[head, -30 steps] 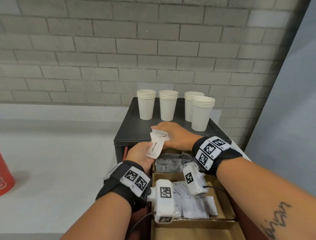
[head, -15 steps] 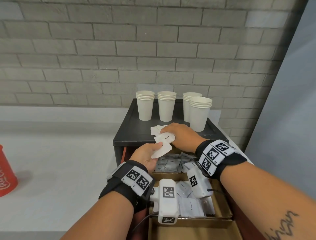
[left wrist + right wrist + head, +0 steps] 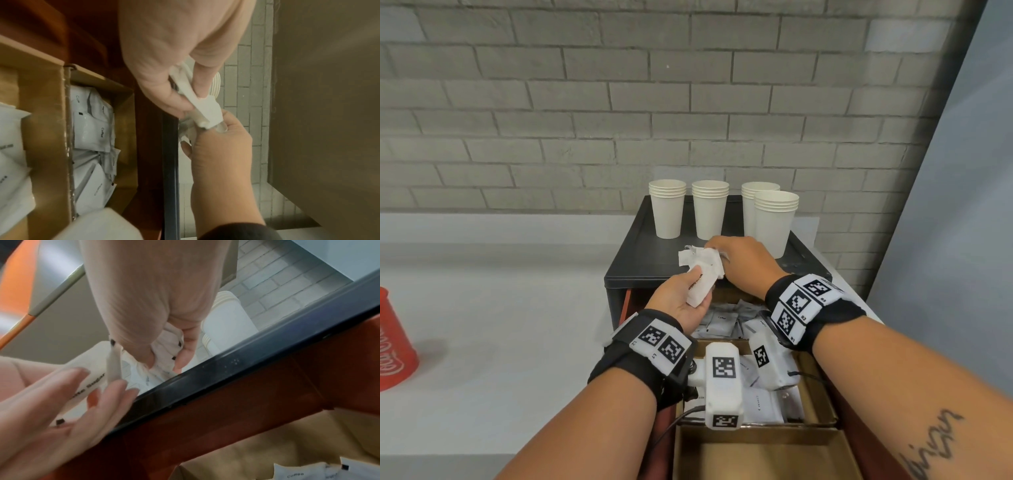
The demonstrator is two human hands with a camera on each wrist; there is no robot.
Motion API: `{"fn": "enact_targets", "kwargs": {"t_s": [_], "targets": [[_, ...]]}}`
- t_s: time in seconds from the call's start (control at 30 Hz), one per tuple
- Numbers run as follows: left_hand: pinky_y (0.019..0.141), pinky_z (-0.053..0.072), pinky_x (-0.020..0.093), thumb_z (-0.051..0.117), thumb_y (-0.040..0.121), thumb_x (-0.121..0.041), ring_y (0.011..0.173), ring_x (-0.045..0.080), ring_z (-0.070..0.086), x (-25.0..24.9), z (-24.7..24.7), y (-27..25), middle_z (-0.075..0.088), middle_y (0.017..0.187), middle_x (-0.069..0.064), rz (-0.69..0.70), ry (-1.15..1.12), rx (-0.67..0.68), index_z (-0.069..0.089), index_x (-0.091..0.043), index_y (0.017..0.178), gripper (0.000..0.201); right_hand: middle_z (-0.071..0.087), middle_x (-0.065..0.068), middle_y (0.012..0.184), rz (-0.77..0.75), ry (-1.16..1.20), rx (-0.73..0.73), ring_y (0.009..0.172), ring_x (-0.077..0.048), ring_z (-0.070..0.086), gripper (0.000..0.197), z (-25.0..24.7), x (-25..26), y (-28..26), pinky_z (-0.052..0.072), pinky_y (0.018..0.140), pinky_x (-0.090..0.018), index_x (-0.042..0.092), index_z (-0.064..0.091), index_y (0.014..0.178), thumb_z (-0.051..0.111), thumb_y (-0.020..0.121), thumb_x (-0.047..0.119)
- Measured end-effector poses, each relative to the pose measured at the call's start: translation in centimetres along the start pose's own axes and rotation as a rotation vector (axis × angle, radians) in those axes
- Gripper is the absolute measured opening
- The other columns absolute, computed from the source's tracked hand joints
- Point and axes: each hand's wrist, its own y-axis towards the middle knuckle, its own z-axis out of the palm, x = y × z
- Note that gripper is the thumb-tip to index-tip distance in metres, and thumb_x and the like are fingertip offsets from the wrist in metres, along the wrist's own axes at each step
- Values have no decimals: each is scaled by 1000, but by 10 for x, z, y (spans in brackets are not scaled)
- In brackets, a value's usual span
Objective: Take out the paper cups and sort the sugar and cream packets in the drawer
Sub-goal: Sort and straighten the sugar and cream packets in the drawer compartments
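Observation:
Several stacks of white paper cups [image 3: 667, 212] stand at the back of the black cabinet top [image 3: 640, 267]. My right hand [image 3: 717, 250] grips a crumpled bunch of white packets [image 3: 700, 258] just above that top; the right wrist view shows the packets [image 3: 170, 344] between thumb and fingers. My left hand [image 3: 693, 284], palm up at the cabinet's front edge, pinches a white sugar packet [image 3: 700, 286] under its thumb, and its end touches the bunch. In the left wrist view this sugar packet [image 3: 205, 110] reaches the right hand [image 3: 222, 146].
The open drawer [image 3: 822, 387] below my wrists has cardboard compartments: coffee packets [image 3: 722, 323] at the back, more white packets [image 3: 763, 404] in the middle. A red cup [image 3: 393, 346] stands far left on the white counter. A brick wall rises behind the cups.
Both hands have moved forward from the drawer front to the cabinet top. The right hand now holds its packets low over the top, and the left hand's packet tilts against them.

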Motion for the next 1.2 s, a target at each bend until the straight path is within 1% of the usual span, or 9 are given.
{"fn": "enact_targets", "kwargs": {"t_s": [0.1, 0.2, 0.3, 0.47, 0.53, 0.67, 0.9, 1.07, 1.2], "targets": [[67, 53, 34, 56, 91, -5, 105, 27, 61, -1, 1, 2, 61, 118, 17, 32, 10, 2, 51, -2, 127, 36, 67, -9, 108, 34, 56, -68, 99, -26, 60, 24, -1, -2, -1, 47, 86, -32, 15, 62, 115, 48, 96, 21], [74, 50, 36, 54, 93, -7, 108, 27, 58, -5, -1, 4, 57, 119, 15, 78, 0, -34, 47, -3, 128, 36, 66, -7, 104, 142, 232, -173, 93, -23, 59, 23, -4, -8, -1, 46, 82, -30, 15, 63, 114, 50, 94, 13], [78, 48, 37, 52, 95, -12, 96, 24, 58, -8, -2, 5, 53, 124, 15, 116, -7, -46, 47, -5, 131, 37, 62, -4, 98, 250, 425, -234, 89, -20, 59, 21, -9, -11, -2, 55, 82, -40, 15, 63, 111, 53, 93, 13], [61, 47, 27, 49, 96, -9, 76, 21, 56, -7, 0, 2, 57, 96, 12, 135, -99, -73, 47, -7, 127, 32, 59, -7, 100, 363, 722, -290, 84, -18, 57, 16, -15, -6, -6, 55, 64, -30, 18, 60, 103, 54, 93, 8], [58, 43, 24, 46, 94, -3, 74, 20, 54, -5, 0, 0, 56, 101, 14, 120, -85, -69, 46, -7, 127, 33, 59, -8, 102, 402, 813, -289, 86, -20, 56, 15, -17, -3, -9, 55, 64, -31, 18, 59, 101, 54, 93, 7], [60, 41, 26, 43, 93, 5, 77, 20, 51, -3, -1, -2, 51, 121, 15, 142, -55, -50, 48, -12, 128, 39, 58, -1, 100, 414, 932, -252, 83, -12, 56, 15, -18, 4, -20, 55, 56, -21, 22, 57, 97, 55, 92, 8], [84, 47, 35, 43, 97, -5, 91, 25, 61, 7, -4, -10, 62, 110, 16, 110, -39, 107, 56, -6, 93, 13, 62, -3, 100, 386, 1052, -154, 83, -14, 58, 16, -10, 19, -42, 54, 60, -24, 23, 58, 90, 54, 92, 8], [79, 48, 41, 41, 99, -12, 99, 28, 60, 11, -7, -12, 62, 117, 15, 85, -39, 79, 52, -7, 115, 20, 63, -4, 109, 431, 1115, -125, 86, -15, 63, 13, -5, 23, -51, 54, 58, -23, 21, 56, 99, 54, 93, 10], [82, 46, 44, 40, 98, -4, 110, 32, 56, 10, -8, -11, 58, 119, 16, 115, -58, -20, 49, -7, 117, 21, 62, -4, 111, 498, 1135, -176, 89, -17, 63, 17, -6, 20, -54, 53, 54, -22, 19, 55, 108, 54, 93, 9]]}}
